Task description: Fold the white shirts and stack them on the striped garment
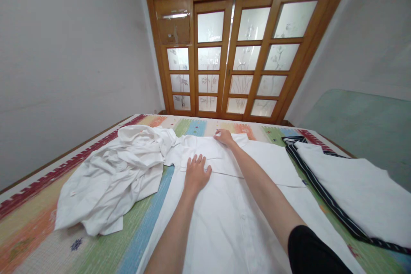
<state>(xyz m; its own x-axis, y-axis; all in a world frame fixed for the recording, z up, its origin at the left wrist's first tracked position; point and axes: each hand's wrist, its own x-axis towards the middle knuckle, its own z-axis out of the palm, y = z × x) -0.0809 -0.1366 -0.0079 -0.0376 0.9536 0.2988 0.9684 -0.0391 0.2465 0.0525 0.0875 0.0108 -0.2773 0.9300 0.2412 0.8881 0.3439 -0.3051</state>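
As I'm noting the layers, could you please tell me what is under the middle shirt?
The patterned cover shows beside and beyond the shirt and appears to continue beneath it. Anything else directly underneath is hidden by the cloth.

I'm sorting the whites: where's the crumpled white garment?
In the head view, the crumpled white garment lies at left on the striped cover, beside the spread white shirt.
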